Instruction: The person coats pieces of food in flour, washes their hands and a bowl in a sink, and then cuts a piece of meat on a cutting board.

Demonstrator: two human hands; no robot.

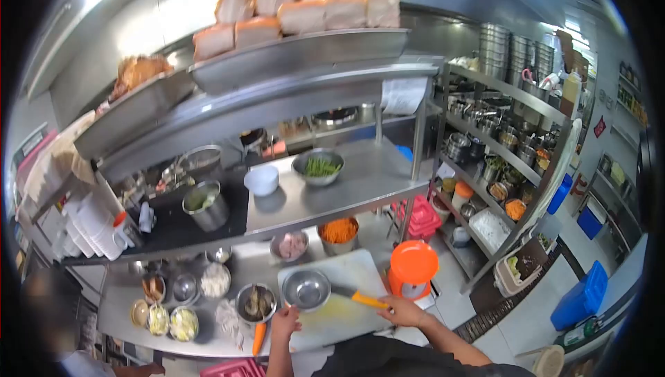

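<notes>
My right hand [404, 311] is closed round the yellow handle of a knife [369, 300], whose blade points left over the white cutting board [370, 273]. My left hand [285, 322] pinches the near rim of a small metal bowl [307, 290] on the board's left part. The bowl looks bare inside. Left of it stands another metal bowl [256, 303] with dark pieces of food. A long orange thing [259, 339], a carrot or a handle, lies at the counter edge beside my left wrist. A crumpled whitish cloth or bag [227, 320] lies further left.
Behind the board stand a pot of shredded carrot [339, 231] and a bowl of pinkish meat [289, 245]. Bowls of cut vegetables [183, 323] stand left. An orange-lidded bucket [414, 263] is at the right. A steel shelf [332, 204] overhangs the counter. Another person's hand [149, 370] shows lower left.
</notes>
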